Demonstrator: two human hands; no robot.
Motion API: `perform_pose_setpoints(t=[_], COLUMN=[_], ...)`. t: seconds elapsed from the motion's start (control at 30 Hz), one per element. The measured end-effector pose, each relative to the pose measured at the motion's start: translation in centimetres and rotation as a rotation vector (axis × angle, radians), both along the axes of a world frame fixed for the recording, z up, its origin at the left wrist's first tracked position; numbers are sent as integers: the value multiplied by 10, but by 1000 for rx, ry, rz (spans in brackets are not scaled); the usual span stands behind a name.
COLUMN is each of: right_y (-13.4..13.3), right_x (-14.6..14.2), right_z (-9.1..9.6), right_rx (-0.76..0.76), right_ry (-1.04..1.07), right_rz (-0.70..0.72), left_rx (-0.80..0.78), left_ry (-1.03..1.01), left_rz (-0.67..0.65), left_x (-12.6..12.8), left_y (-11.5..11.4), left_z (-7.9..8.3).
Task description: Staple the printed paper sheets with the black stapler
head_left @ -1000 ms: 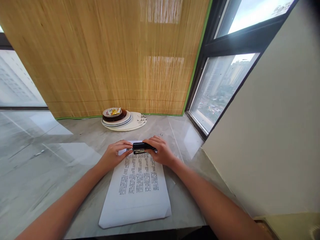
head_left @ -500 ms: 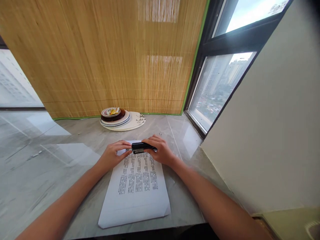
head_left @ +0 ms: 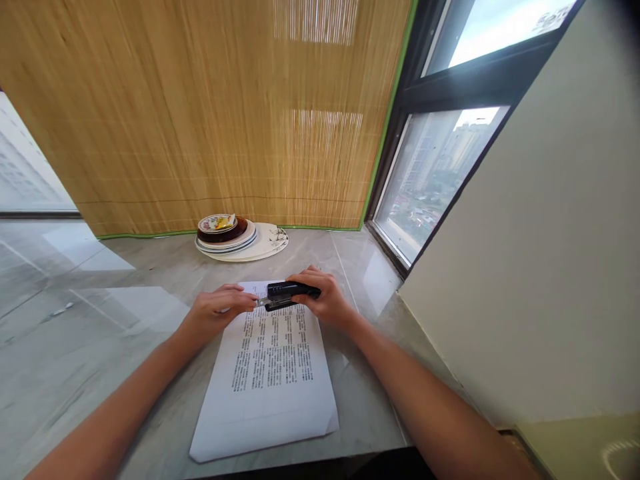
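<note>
At frame centre, the right hand (head_left: 327,300) grips one black stapler (head_left: 286,289); the left hand (head_left: 216,309) pinches one silver metal strip (head_left: 263,302) at its left end, above one printed page (head_left: 265,413).

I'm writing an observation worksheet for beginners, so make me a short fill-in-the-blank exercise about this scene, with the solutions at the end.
1. The right hand grips a stapler whose colour is ____.
2. The left hand holds a silvery piece at the stapler end pointing toward the picture's ____ edge.
3. Along its bottom, the blind has a trim coloured ____.
4. From the person's viewpoint, the stacked plates are ____ away than the paper.

Missing words: black; left; green; farther.
</note>
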State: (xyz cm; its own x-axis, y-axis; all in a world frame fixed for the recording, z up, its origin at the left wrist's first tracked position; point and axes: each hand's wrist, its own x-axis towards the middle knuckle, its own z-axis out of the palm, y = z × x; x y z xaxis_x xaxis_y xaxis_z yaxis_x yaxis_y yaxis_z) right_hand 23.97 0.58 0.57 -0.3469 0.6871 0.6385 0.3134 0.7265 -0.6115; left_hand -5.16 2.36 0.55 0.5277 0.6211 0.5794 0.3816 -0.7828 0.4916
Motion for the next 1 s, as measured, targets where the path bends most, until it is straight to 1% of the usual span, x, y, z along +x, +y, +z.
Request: perform_pose_setpoints(t=[0.13,0.2,0.33,0.4,0.43,0.47,0.5,0.57,0.63,0.67,0.73,0.83,0.9,1.0], right_y=[-8,-14,-18,-15,-12,-8,-4,6,14,17,21,24,24,21], right_x=[-10,-16,-22,-18,-14,-8,0,20,42,53,73,92,97,96], right_z=[1,3,7,10,11,12,12,13,12,11,9,7,5,7], right_rx=[24,21,22,36,40,42,36,-4,-74,-111,-189,-334,-416,-481], right_ry=[-33,-28,24,7,-10,-21,-22,-7,-15,-33,-99,-212,-264,-337], right_rz=[68,69,28,-43,-110,-198,-293,-446,-526,-537,-490,-313,-190,-47], left_rx=[-78,-90,-15,16,23,23,20,12,11,14,20,28,27,25], left_ry=[-34,-42,-76,-94,-94,-73,-23,148,305,346,368,384,400,406], left_rz=[135,179,236,283,298,288,245,81,-76,-108,-89,-29,-54,-151], left_x=[13,16,20,23,25,27,29,33,34,33,31,27,26,28], left_y=[-8,-12,-15,-14,-14,-13,-12,-11,-10,-10,-10,-12,-14,-18], left_z=[-2,-2,2,2,1,0,-2,-7,-12,-14,-17,-18,-17,-17])
